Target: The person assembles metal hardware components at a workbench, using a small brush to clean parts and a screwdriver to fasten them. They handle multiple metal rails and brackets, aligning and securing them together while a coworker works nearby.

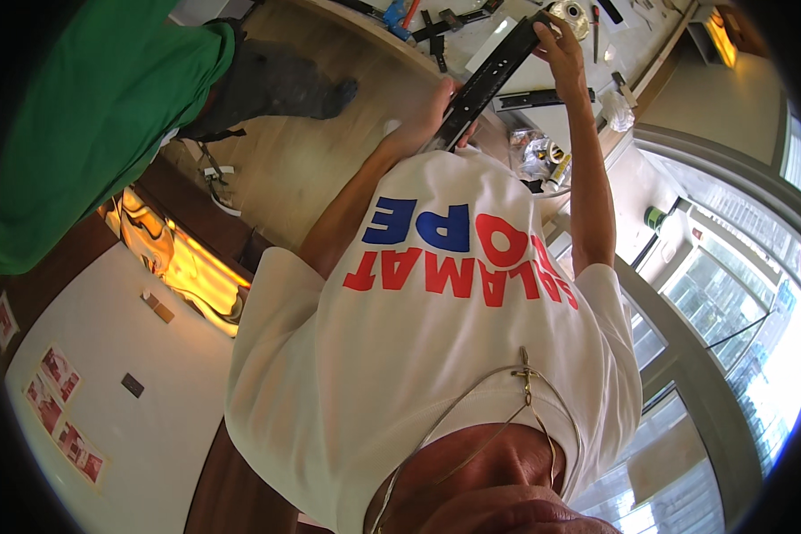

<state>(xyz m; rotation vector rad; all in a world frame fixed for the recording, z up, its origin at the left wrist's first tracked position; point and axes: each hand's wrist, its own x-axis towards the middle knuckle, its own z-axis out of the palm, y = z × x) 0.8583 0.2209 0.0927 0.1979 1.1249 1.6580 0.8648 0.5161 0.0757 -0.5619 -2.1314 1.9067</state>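
A long black metal drawer slide [494,76] with holes along it slants up to the right in front of my shirt. My left hand [425,116] is closed around its lower end, close to my body. At the upper end, over the worktable [657,44], my right hand [562,60] pinches the slide between thumb and fingers. Another black rail [543,99] lies on the table beneath my right forearm. Just beyond my right fingertips stands a roll of tape [571,16].
Several dark metal parts [436,34] and a blue tool [397,18] lie along the table's left side. Crumpled clear plastic [617,112] is at the right edge. A person in a green shirt [116,107] stands at the left. Glass doors [730,311] are on the right.
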